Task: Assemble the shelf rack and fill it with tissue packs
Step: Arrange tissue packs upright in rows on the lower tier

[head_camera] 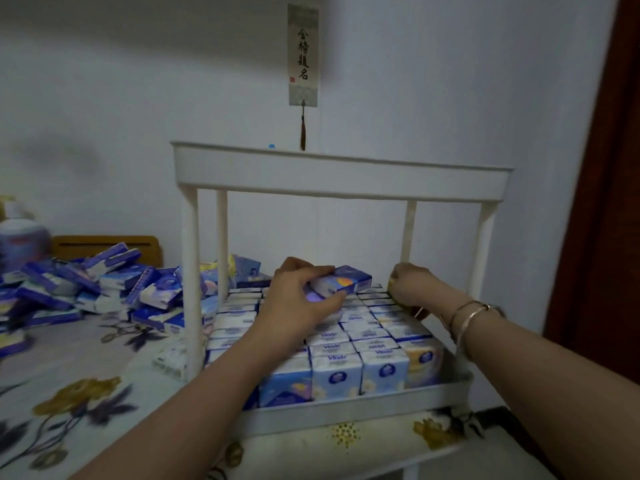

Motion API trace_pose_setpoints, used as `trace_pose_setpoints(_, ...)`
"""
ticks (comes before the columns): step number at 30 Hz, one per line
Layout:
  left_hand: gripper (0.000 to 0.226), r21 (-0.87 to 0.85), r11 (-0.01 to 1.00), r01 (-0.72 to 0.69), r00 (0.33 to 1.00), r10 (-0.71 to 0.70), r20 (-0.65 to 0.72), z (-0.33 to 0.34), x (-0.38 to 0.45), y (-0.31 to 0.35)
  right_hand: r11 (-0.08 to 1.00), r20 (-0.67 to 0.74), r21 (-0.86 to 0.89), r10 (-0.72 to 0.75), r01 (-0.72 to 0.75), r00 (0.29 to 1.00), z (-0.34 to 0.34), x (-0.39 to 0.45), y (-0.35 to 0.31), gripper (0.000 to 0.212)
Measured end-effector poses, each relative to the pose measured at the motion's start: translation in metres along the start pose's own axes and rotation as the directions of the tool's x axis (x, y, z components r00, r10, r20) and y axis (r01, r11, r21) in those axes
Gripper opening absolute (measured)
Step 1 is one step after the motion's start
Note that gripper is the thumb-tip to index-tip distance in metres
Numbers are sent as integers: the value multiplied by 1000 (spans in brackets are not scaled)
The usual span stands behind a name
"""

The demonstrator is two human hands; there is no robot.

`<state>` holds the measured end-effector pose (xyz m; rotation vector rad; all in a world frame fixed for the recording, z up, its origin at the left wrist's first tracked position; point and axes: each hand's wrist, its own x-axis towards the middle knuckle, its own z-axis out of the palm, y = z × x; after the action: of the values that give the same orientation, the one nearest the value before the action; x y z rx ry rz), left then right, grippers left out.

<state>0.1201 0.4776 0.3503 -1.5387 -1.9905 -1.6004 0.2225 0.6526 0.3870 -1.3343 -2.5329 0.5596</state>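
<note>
My left hand (301, 299) pinches a blue tissue pack (341, 279) over the packed lower tray (346, 408) of the white shelf rack (341, 180), so I should slot it upright into a gap while my right hand (412, 284), curled on a yellowish pack, steadies the far row.

There were two hands (304, 299), one rack (341, 181), one scroll (303, 55), one jar (22, 239), two bracelets (467, 315) and packs (348, 374) too many to count.

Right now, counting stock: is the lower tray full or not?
Nearly full: upright packs crowd the lower tray in rows.
</note>
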Motion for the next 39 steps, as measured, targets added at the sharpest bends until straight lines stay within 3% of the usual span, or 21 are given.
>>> trace_pose_setpoints(2,42,10,1000,-8,1000,8,17,1,-1,0,999,38,19,27,-28,999,2,-3,1,46)
trace_pose_setpoints(5,44,36,999,-16,998,14,54,1,-4,0,977,65,189,92,-103,994,9,-6,-1,61)
trace_pose_setpoints(7,46,39,999,-28,998,25,63,0,-4,1,992,14,95,83,-83,996,15,-12,-2,57)
trace_pose_setpoints(8,46,31,999,-33,998,31,63,0,-5,1,1000,-108,28,-1,4,994,17,-16,-2,45)
trace_pose_setpoints(9,46,21,999,-40,997,38,63,0,-6,2,991,-293,-18,-130,130,947,18,-15,0,32)
trace_pose_setpoints(11,47,16,998,-68,996,67,58,0,-6,3,946,-543,-47,-293,320,787,14,-21,0,36)
trace_pose_setpoints(12,47,17,996,-83,995,82,54,-1,-6,3,927,-511,75,-280,367,813,8,-28,-5,40)
trace_pose_setpoints(13,48,16,995,-94,994,94,47,-1,-6,3,901,-388,274,-216,336,896,2,-34,-11,39)
trace_pose_setpoints(14,48,14,995,-102,994,101,38,-1,-6,3,851,-174,473,-161,226,971,-2,-40,-17,38)
trace_pose_setpoints(15,48,11,994,-106,994,106,30,-2,-6,4,807,-1,578,-151,124,989,-5,-45,-22,37)
trace_pose_setpoints(16,49,7,994,-111,994,111,24,-2,-7,5,789,85,609,-163,78,983,-8,-51,-26,33)
trace_pose_setpoints(17,51,2,993,-118,993,118,23,-2,-7,6,780,85,620,-168,80,982,-9,-52,-26,29)
trace_pose_setpoints(19,59,-8,993,-121,992,121,25,-2,-8,5,768,-97,613,-158,184,983,-13,-54,-24,22)
trace_pose_setpoints(21,67,-24,995,-101,994,102,29,-2,-8,5,850,-384,406,-176,336,907,-24,-55,-16,24)
trace_pose_setpoints(22,69,-26,995,-93,995,94,30,-2,-8,5,921,-475,149,-253,360,843,-31,-57,-14,29)
trace_pose_setpoints(23,67,-23,996,-91,995,92,31,-2,-8,4,941,-479,-118,-334,317,812,-36,-59,-11,36)
trace_pose_setpoints(25,60,-8,995,-96,995,96,38,-3,-9,5,886,-328,-422,-350,195,877,-37,-63,-7,51)
trace_pose_setpoints(28,48,-4,995,-97,994,97,48,-4,-9,6,851,-203,-515,-235,100,950,-27,-64,-10,56)
trace_pose_setpoints(34,44,-3,996,-85,994,85,66,-5,-11,8,806,-294,-591,-238,20,925,-26,-61,-9,68)
trace_pose_setpoints(37,43,-2,997,-81,994,81,74,-6,-11,9,765,-251,-643,-234,19,939,-23,-63,-10,54)
trace_pose_setpoints(39,43,-9,997,-75,994,75,78,-6,-11,9,832,-153,-553,-152,42,977,-19,-61,-10,51)
